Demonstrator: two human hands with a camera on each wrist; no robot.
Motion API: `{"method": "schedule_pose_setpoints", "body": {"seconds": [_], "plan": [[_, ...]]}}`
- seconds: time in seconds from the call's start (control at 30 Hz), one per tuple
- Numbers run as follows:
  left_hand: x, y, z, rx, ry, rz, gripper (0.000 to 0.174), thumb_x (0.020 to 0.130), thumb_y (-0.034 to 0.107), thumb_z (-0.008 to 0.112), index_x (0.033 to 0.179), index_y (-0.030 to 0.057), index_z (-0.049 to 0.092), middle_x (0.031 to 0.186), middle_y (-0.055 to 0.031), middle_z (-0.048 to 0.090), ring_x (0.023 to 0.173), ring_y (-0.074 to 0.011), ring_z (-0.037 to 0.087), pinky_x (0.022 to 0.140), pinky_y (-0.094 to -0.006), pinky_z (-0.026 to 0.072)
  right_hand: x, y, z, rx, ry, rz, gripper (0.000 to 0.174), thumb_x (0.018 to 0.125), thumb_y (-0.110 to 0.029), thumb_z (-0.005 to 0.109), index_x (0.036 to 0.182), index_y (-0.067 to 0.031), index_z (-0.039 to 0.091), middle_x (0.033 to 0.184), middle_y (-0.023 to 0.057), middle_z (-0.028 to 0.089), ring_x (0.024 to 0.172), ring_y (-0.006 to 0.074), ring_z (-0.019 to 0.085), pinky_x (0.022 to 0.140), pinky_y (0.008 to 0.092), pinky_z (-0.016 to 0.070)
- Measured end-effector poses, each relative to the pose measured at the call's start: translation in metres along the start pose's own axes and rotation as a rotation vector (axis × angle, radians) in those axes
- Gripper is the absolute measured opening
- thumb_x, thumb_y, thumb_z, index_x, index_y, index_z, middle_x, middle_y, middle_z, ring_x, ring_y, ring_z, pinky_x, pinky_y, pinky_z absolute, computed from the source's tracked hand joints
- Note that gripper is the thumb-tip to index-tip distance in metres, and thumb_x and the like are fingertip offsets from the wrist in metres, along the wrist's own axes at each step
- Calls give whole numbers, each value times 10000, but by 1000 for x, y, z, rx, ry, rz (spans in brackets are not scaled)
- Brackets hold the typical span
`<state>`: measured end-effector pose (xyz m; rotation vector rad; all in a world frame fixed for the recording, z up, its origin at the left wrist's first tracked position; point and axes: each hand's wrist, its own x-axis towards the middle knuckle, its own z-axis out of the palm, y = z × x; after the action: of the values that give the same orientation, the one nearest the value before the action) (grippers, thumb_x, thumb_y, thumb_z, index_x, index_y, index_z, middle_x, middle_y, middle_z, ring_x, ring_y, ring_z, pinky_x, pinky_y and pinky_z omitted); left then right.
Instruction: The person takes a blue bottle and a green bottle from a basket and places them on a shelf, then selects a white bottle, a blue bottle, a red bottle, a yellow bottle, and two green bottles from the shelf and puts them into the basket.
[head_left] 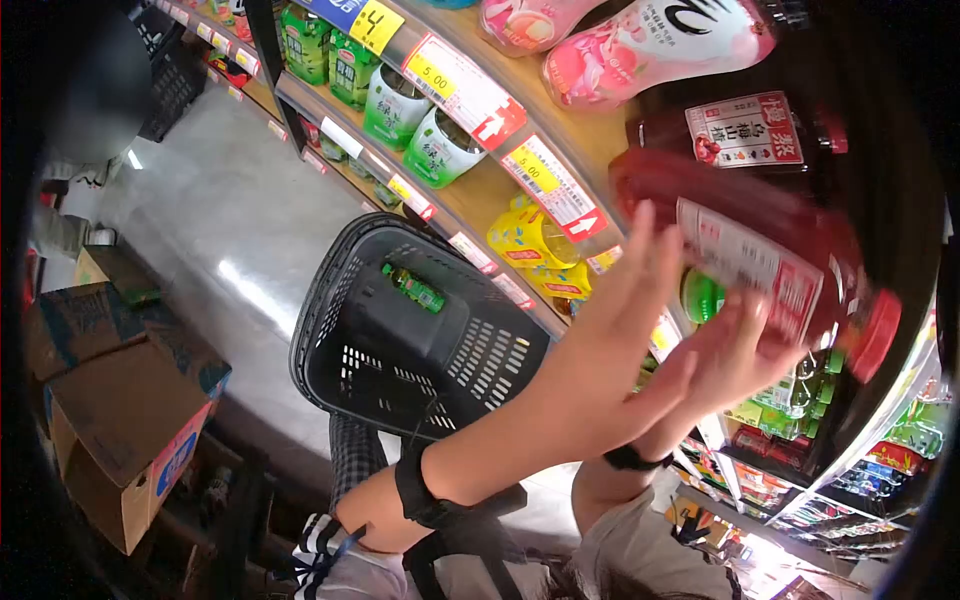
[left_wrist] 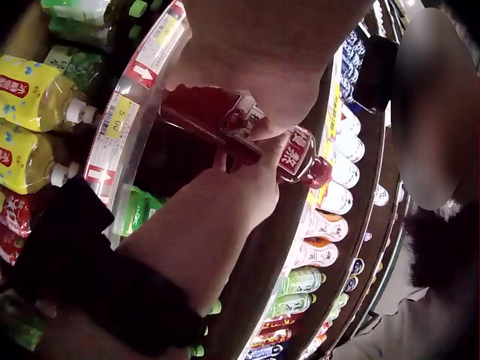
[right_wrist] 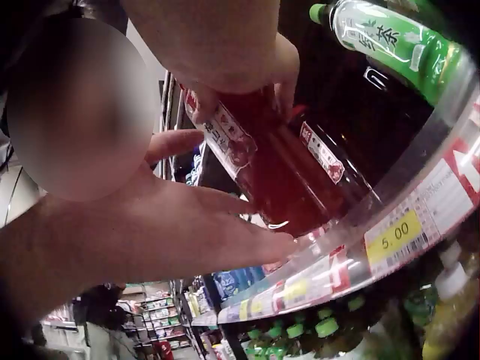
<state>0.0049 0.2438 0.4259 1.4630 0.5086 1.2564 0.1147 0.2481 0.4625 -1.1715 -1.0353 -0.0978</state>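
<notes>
A bottle of dark red drink with a red cap and a white-and-red label lies tilted in front of the shelf, blurred in the head view. My right hand holds it on the cap half; in the right wrist view, fingers and thumb of that hand curl round the bottle's sides. My left hand has its fingers stretched out by the base end. From the right wrist view, those straight left fingers sit right at the base. A similar red bottle lies on the shelf behind.
Below hangs a black basket with a small green bottle inside. Pink bottles, green tea bottles and yellow bottles fill the shelves, edged with price tags. Cardboard boxes stand on the floor at left.
</notes>
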Motion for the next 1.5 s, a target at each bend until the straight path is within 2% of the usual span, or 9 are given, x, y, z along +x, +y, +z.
{"method": "schedule_pose_setpoints", "body": {"seconds": [0.1,0.33,0.7,0.8,0.87,0.93,1.03,1.3,1.5], "plan": [[15,-9,5,50,35,119,704,776,220,504,1302,-56,127,1306,-341,127,1183,-455,251,947,-457,253,19,10,22,48,-59,-84,504,645,87,630,1108,16,444,1022,120,548,902,190,543,809,299,445],[6,-34,3,24,58,-29,581,768,113,526,1262,-22,253,1269,-230,302,1200,-340,288,976,-373,243,22,20,47,0,-141,-17,286,745,-9,617,1007,21,505,904,84,584,806,127,540,731,248,430],[-147,-162,-15,-189,359,-811,193,808,-2,445,995,-17,490,966,-89,551,910,-156,517,810,-263,395,1,56,37,-286,-144,-153,436,710,-43,660,1067,72,438,934,145,574,870,202,555,784,300,446],[-186,-199,-24,-207,417,-1007,179,810,-5,438,980,-16,495,951,-92,553,887,-163,526,798,-267,399,-26,60,18,-533,-107,-632,385,761,-85,605,1068,67,430,1045,160,536,921,200,533,815,274,424],[-207,-222,-28,-240,463,-1048,177,813,8,437,979,-11,498,940,-91,557,876,-162,529,791,-269,398,-62,80,1,-460,-130,-594,257,787,-97,561,999,30,492,1039,138,540,906,185,534,777,266,432],[-215,-231,-39,-332,492,-1148,187,831,95,436,988,19,505,946,-88,561,869,-163,541,789,-275,390,-138,84,7,-214,-124,17,135,790,-81,527,909,-24,558,1002,107,560,873,188,540,736,271,436],[-219,-241,-56,-472,585,-1313,220,833,180,444,997,47,505,978,-81,561,889,-170,551,796,-278,380,-203,120,-2,-568,-780,-32,146,700,35,512,783,-46,600,877,91,598,801,238,556,702,301,438],[-288,-319,-94,-794,1001,-1416,300,808,238,452,1064,83,462,1122,-83,495,1036,-223,508,870,-376,321,-388,284,-22,-602,-1315,847,244,732,-138,582,958,-49,562,976,157,566,913,320,537,766,369,430],[-321,-397,-92,-571,1220,-1447,320,814,255,462,1104,121,453,1085,-57,478,985,-201,486,850,-362,312,-461,395,0,-1016,-1701,628,557,675,-171,651,1146,4,411,1107,193,480,1031,339,464,848,410,389]]}}
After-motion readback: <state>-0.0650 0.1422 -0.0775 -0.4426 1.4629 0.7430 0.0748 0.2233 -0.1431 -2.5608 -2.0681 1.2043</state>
